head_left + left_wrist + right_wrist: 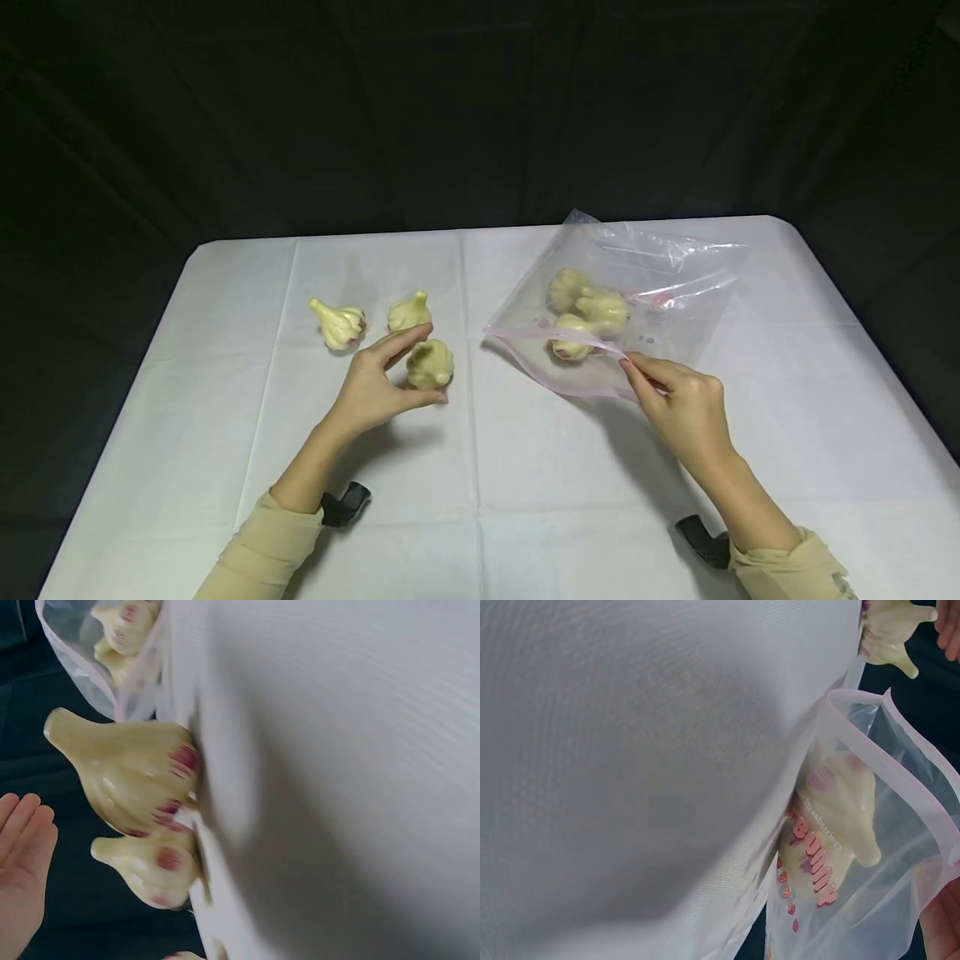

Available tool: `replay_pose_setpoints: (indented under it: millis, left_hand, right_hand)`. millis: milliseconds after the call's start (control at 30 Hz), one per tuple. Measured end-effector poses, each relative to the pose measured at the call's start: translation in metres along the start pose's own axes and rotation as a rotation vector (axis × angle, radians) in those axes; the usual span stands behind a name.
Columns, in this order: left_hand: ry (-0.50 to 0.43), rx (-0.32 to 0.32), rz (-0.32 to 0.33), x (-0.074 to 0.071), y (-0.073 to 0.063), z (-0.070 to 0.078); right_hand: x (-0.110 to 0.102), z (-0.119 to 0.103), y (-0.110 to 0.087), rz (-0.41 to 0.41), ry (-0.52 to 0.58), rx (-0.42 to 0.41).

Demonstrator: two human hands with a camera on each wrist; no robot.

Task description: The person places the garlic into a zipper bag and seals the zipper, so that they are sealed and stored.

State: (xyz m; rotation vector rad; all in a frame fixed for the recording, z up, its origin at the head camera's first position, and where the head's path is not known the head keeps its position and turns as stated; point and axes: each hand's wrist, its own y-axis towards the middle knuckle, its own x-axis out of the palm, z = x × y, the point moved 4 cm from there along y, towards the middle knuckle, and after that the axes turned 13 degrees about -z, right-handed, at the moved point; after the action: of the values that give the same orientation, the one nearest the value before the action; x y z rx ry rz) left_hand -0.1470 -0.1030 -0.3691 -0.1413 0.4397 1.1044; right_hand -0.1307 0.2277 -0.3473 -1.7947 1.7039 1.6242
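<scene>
My left hand (375,383) reaches around a pale garlic bulb (431,365), its thumb and fingers spread on either side. The left wrist view shows a gap between that hand (22,874) and the nearest bulb (131,772). Just behind stands a second garlic bulb (408,311), and a third bulb (341,325) lies farther left. My right hand (686,412) pinches the pink rim of a clear zip bag (690,275), holding its mouth raised and partly open. Three garlic bulbs (606,312) lie inside; red printing shows on the bag (885,915) in the right wrist view.
A white cloth (480,467) with fold creases covers the table. Dark curtain (480,108) hangs behind its far edge. Black wrist devices (345,504) sit at both sleeve cuffs.
</scene>
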Motion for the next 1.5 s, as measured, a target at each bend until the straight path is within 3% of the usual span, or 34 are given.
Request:
replay_pose_setpoints:
  millis: [267,567,1033,1267,1500]
  left_hand:
    - [0.227,-0.031,-0.062,-0.002,0.003,-0.013]
    - [0.368,-0.067,-0.166,0.002,0.013,-0.019]
    - [0.394,-0.152,-0.269,0.002,0.022,-0.027]
    - [0.414,-0.123,-0.263,0.002,0.022,-0.029]
    - [0.382,-0.141,-0.231,0.002,0.022,-0.031]
  right_hand:
    - [0.0,0.001,-0.001,0.004,0.011,-0.002]
    - [0.0,0.001,-0.001,-0.006,0.016,-0.001]
    - [-0.001,0.001,0.0,-0.003,0.028,-0.008]
    - [-0.001,0.001,0.0,-0.008,0.024,-0.003]
    - [-0.001,0.002,-0.001,-0.008,0.016,0.007]
